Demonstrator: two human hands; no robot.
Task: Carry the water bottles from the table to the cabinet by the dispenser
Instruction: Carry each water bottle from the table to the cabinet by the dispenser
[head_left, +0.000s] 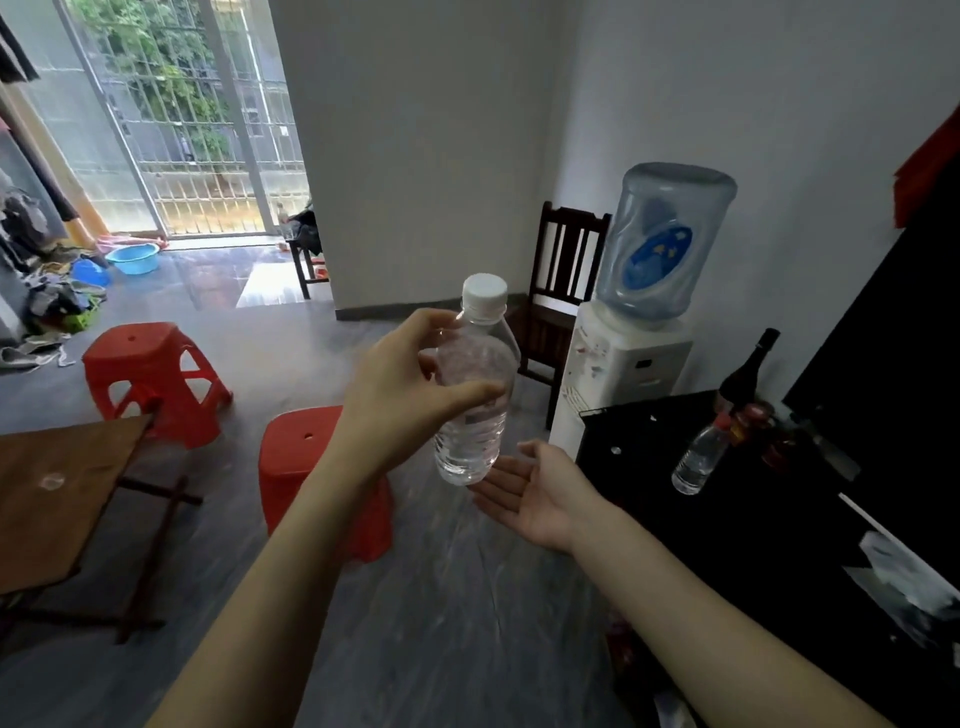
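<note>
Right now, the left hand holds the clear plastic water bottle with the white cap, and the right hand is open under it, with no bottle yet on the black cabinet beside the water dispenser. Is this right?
Not entirely. The head view shows one small clear bottle already on the black cabinet beside the water dispenser. The rest holds: the left hand holds the clear plastic water bottle with the white cap, and the right hand is open under it.

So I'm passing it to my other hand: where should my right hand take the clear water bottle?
Take the lower body of the clear water bottle from below-right; the left hand grips the upper body, and the open right hand sits under its base.
</note>
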